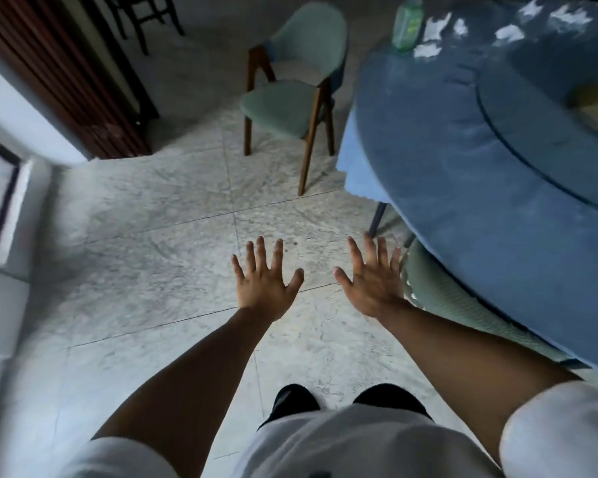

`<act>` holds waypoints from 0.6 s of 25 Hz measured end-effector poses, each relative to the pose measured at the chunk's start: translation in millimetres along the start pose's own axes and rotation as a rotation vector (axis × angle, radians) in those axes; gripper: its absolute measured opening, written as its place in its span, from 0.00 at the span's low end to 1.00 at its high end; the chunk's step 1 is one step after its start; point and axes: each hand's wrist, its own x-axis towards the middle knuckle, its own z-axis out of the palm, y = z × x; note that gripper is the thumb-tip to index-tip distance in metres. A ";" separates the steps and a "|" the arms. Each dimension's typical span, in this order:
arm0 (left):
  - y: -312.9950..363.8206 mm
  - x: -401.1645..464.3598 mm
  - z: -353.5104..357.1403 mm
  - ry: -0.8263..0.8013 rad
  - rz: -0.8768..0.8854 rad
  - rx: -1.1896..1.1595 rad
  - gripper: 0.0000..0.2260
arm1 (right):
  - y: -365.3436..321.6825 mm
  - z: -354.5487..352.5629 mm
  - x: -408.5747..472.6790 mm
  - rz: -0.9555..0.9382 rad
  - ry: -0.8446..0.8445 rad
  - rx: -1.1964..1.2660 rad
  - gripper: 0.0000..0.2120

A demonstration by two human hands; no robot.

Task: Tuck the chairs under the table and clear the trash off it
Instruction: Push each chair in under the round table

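head: grey marble tile floor (152,236), dark wood slat panel (66,74) far left | round table (463,174) with blue cloth at right, white paper scraps (432,32) and green bottle (408,24) on its far edge | green chair (290,94) pulled out, apart from table; second green chair (439,298) tucked under near edge | left hand (265,288) and right hand (373,284) over floor, fingers spread wide, empty

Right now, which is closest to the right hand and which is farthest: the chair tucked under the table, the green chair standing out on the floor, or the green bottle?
From the right hand, in the head view:
1. The tucked chair, just right of the hand, under the table edge.
2. The green chair, out on the floor ahead, left of the table.
3. The green bottle, on the table's far edge.
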 end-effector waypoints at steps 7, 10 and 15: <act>-89.9 46.1 -11.5 0.003 -0.138 -0.003 0.40 | -80.7 6.6 72.0 -0.129 -0.064 -0.050 0.37; -121.3 82.9 -12.1 -0.019 -0.182 0.001 0.40 | -108.2 11.7 118.8 -0.177 -0.074 -0.047 0.38; -174.9 185.5 -30.1 -0.050 -0.246 0.046 0.40 | -159.7 7.3 238.1 -0.212 -0.087 0.020 0.40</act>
